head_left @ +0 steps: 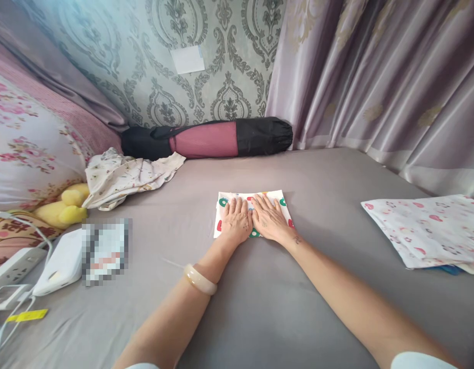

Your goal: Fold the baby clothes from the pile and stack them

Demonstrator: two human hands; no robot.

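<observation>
A small folded white cloth (275,199) with red, green and blue printed shapes lies flat on the grey bed sheet (317,179). My left hand (237,220) rests palm down on its left half, fingers stretched out. On the right half lies my right hand (269,218), also flat, with its fingers pointing away from me. The two hands touch or nearly touch at the thumbs. Part of the cloth's print is hidden beneath them. A pale bangle (200,280) sits on my left forearm.
A folded stack of printed cloth (432,225) lies at the right. Crumpled printed fabric (125,177) lies at the left, by a yellow plush toy (67,207). Nearer are a white power bank (62,264) and a power strip (17,266). A rolled mat (206,139) lies along the wall.
</observation>
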